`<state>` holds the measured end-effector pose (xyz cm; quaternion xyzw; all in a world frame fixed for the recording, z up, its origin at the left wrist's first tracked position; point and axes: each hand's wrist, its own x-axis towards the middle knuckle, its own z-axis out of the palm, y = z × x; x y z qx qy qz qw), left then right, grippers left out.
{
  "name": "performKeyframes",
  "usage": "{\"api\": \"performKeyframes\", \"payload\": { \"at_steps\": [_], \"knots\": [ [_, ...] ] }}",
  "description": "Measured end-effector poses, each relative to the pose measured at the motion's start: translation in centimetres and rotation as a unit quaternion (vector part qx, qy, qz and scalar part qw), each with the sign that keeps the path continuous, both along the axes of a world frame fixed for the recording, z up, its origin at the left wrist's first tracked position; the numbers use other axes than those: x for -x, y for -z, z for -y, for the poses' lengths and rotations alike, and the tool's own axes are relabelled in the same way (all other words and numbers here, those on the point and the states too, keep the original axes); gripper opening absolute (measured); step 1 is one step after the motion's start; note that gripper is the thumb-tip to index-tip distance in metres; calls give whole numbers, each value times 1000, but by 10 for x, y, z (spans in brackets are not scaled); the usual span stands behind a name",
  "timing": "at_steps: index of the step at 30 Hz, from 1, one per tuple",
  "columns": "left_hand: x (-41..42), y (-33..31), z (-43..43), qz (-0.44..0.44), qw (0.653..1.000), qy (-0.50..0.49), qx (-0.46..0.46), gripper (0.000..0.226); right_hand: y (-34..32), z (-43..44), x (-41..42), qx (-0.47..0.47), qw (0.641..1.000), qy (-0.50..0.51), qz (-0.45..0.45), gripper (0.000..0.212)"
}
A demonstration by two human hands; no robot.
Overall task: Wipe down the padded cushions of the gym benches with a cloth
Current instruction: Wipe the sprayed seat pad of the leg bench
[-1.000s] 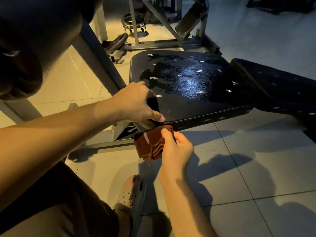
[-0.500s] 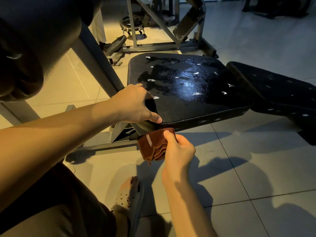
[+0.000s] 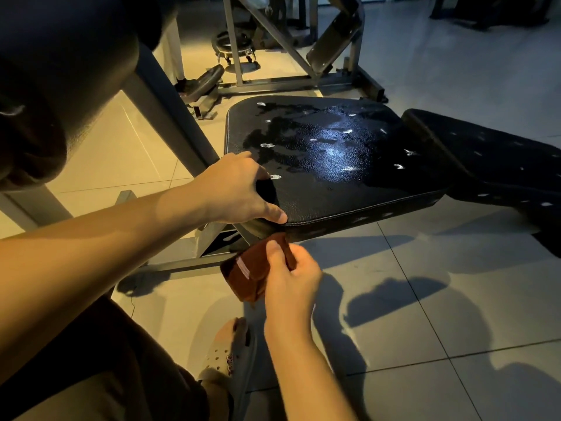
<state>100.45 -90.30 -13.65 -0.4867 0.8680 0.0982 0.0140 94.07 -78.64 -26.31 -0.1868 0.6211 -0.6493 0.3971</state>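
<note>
Seat cushion, near-left corner: both my hands in position.
The black seat cushion point(image 3: 334, 165) lay flat, with wet patches and white flecks across its top. My left hand point(image 3: 239, 189) curled over its near-left corner, thumb along the front edge. My right hand point(image 3: 291, 281) sat just below that edge, thumb and fingers pinching the folded brown cloth point(image 3: 249, 275); I could not confirm cloth-to-cushion contact.

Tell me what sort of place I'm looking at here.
Most likely a gym: a black padded seat cushion with a second pad beside it, steel machine frames behind, and what looks like a weight plate on the tiled floor.
</note>
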Motion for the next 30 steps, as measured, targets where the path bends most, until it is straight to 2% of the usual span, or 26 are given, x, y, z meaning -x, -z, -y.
{"api": "performKeyframes", "payload": {
  "at_steps": [3,8,13,16,18,23,26,28,30],
  "knots": [
    [0,2,0,-7,1000,-2,0,94,-7,0,14,6,999,48,19,14],
    [-5,5,0,-6,1000,5,6,98,5,9,57,-50,988,143,41,18],
    [-2,2,-1,0,1000,2,3,94,-1,1,25,-27,996,80,3,18],
    [3,0,-1,2,1000,-3,3,92,3,7,53,-39,990,135,24,21],
    [2,-1,-2,4,1000,-6,7,92,4,8,59,-30,990,136,27,19],
    [3,0,-2,-4,1000,-2,5,87,-6,-2,20,-13,999,29,-35,16],
    [4,-1,-2,6,1000,2,8,86,-6,0,41,3,996,82,-30,11],
    [3,0,-3,2,1000,-1,5,86,-3,4,58,2,992,125,-10,15],
    [1,1,-4,0,1000,-2,6,86,0,6,56,-6,991,132,-29,17]
  ]
}}
